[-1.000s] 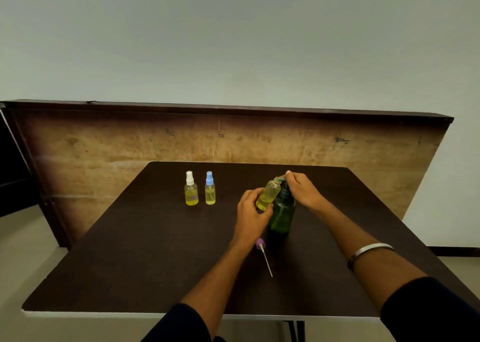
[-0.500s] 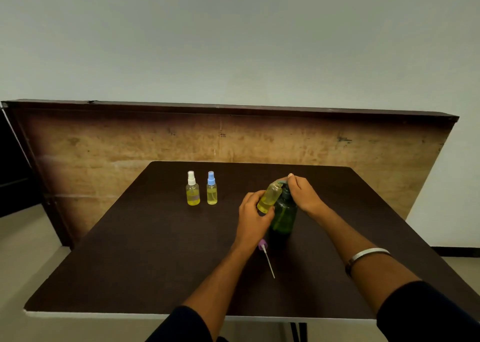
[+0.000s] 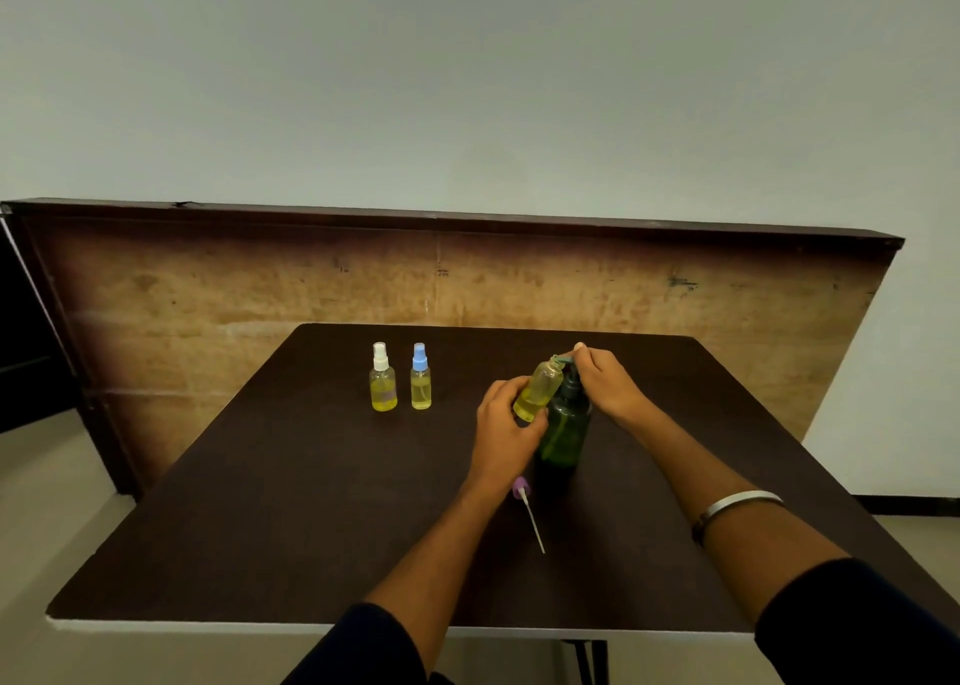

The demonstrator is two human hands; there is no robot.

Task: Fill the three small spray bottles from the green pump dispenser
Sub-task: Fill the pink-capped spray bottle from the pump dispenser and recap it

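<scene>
Frame centre-right: third spray bottle (image 3: pixel 538 391), uncapped, tilted under the green pump dispenser (image 3: pixel 565 424) spout, partly filled. Left hand (image 3: pixel 506 424) grips it; right hand (image 3: pixel 605 380) presses the pump. Two capped bottles (image 3: pixel 383 378) left look done. Purple sprayer cap (image 3: pixel 521 489) not yet refitted.

Dispenser (image 3: pixel 563 432) I was pumping was dark green, bottles' liquid yellow, caps white (image 3: pixel 380 356), blue (image 3: pixel 420 357), loose one (image 3: pixel 520 489) purple-ish I think, table (image 3: pixel 291 502) dark brown.
</scene>
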